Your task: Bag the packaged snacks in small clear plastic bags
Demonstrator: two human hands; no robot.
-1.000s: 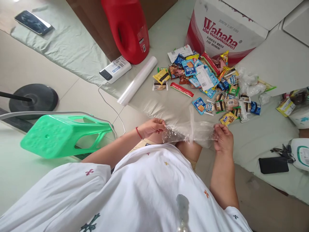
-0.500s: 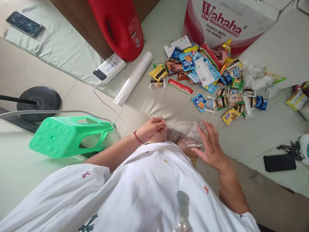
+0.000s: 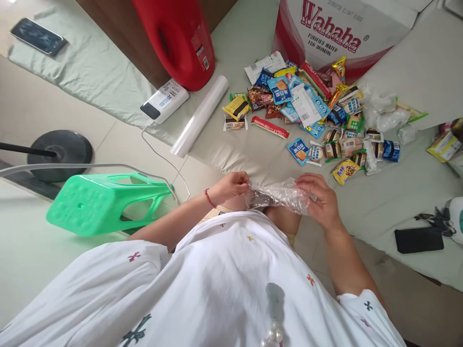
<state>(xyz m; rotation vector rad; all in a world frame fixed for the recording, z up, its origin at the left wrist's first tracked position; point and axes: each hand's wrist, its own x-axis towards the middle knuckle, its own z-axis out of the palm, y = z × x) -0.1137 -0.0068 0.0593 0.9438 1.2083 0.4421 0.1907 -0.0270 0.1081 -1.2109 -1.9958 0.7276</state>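
A clear, crinkled plastic film (image 3: pixel 278 196) stretches between my two hands above my lap. At its left end, my left hand (image 3: pixel 235 187) pinches it with closed fingers. My right hand (image 3: pixel 321 198) has its fingers closed on the right end. Beyond the hands, a pile of small wrapped snacks (image 3: pixel 280 90) lies on the cloth-covered table (image 3: pixel 231 144). A clear roll of plastic (image 3: pixel 199 115) rests left of the pile, beside a white power bank (image 3: pixel 165 101) with a cable.
Behind the snacks stands a Wahaha carton (image 3: pixel 333 33), with a red jug (image 3: pixel 181 43) to its left. A green stool (image 3: pixel 97 205) is at the left. Phone (image 3: pixel 38 36) far left; black pouch (image 3: pixel 418 240) and keys (image 3: pixel 439 221) at right.
My right hand has gone from spread fingers beside the film to closed fingers on its right end. The film is now gathered into a narrower strip.
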